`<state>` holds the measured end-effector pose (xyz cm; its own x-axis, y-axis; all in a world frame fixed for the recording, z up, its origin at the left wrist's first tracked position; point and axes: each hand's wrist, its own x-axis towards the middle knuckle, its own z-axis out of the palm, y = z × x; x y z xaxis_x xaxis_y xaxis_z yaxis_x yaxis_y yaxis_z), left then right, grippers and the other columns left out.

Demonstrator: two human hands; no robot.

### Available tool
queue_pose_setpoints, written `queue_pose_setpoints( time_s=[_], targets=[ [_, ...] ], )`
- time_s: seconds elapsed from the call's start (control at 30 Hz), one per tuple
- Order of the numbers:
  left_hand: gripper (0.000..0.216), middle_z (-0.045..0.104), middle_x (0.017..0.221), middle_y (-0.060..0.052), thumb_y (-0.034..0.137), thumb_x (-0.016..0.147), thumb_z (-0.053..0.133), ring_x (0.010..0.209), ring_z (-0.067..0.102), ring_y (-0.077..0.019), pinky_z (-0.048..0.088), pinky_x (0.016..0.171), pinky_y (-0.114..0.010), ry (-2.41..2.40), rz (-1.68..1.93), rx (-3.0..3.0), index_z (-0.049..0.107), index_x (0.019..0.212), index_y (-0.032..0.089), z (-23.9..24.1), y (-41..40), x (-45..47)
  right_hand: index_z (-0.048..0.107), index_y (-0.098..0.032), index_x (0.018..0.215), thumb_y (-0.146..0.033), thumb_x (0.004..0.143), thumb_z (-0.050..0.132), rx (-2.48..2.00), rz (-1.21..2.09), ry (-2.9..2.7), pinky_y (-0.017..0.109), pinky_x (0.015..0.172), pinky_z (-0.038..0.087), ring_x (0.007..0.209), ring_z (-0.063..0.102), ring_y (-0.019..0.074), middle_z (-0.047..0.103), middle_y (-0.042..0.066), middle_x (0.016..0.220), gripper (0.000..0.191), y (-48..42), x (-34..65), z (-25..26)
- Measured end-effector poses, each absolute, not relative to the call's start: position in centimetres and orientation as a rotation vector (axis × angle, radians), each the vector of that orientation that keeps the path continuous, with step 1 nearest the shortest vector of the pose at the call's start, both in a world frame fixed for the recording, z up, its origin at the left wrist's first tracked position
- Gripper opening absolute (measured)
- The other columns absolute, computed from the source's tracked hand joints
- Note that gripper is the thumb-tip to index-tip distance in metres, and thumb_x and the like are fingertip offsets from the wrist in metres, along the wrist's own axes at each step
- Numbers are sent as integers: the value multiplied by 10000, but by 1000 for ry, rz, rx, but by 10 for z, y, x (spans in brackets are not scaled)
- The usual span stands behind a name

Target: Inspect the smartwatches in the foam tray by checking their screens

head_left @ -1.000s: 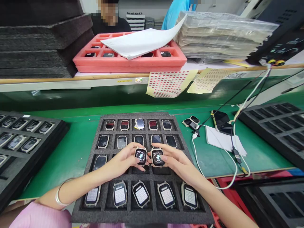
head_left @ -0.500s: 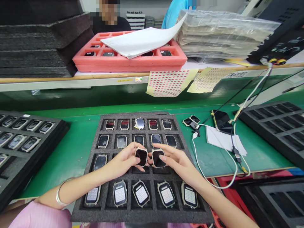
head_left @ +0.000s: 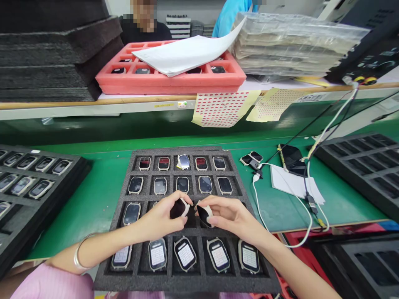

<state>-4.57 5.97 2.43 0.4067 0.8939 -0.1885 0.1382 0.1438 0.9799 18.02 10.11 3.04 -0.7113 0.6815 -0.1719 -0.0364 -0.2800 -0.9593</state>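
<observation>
Between the thumb and fingers of my left hand (head_left: 166,214) is a smartwatch (head_left: 178,208) without a strap, its dark screen tilted. My right hand (head_left: 229,214) grips a second strapless smartwatch (head_left: 204,215), also dark and turned on its side. Both hands are close together above the third row of a grey foam tray (head_left: 187,284). Smartwatches sit in the tray's compartments around them. Those in the front row, such as one smartwatch case (head_left: 185,253), show lit white screens; the rows behind are mostly dark. My hands partly hide the third row.
A foam tray of watches (head_left: 79,166) lies at left, another foam tray (head_left: 352,153) at right. Cables (head_left: 307,207), a phone (head_left: 293,160) and white paper (head_left: 296,182) lie right of the middle tray. On the shelf are a pink foam tray (head_left: 171,85) and black foam stacks (head_left: 46,79). A person sits behind.
Both watches have been turned from screen-up to tilted on their sides. My left hand has rolled over, palm down, and the two watches are slightly farther apart.
</observation>
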Motion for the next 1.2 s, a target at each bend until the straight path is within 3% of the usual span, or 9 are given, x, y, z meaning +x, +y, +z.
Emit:
queue_pose_setpoints(
  time_s=[0.27, 0.53, 0.97, 1.2],
  targets=[
    [352, 526, 977, -24, 154, 785, 591, 921, 496, -188, 397, 783, -283, 1031, 779, 1304, 491, 1119, 203, 23, 59, -44, 688, -215, 1082, -221, 759, 751, -781, 2056, -1481, 333, 877, 498, 948, 614, 179, 623, 50, 1058, 329, 100, 178, 27],
    [334, 538, 903, 1, 95, 764, 547, 779, 496, -151, 389, 711, -263, 1037, 750, 1324, 501, 1079, 195, 25, 60, -46, 691, -228, 1089, -229, 787, 727, -746, 2025, -1500, 349, 894, 482, 978, 599, 182, 595, 60, 1103, 304, 100, 180, 29],
    [336, 523, 955, -15, 103, 771, 553, 862, 489, -169, 392, 776, -281, 1015, 801, 1357, 492, 1085, 204, 23, 59, -46, 684, -233, 1097, -257, 805, 706, -788, 1990, -1537, 319, 827, 498, 913, 595, 172, 578, 47, 1040, 294, 99, 179, 31],
    [328, 525, 916, -7, 101, 762, 538, 805, 488, -160, 393, 722, -265, 1068, 753, 1393, 497, 1072, 202, 24, 59, -46, 687, -235, 1089, -243, 790, 721, -786, 1988, -1519, 304, 799, 505, 877, 599, 160, 577, 37, 1012, 302, 98, 179, 30]
  ],
)
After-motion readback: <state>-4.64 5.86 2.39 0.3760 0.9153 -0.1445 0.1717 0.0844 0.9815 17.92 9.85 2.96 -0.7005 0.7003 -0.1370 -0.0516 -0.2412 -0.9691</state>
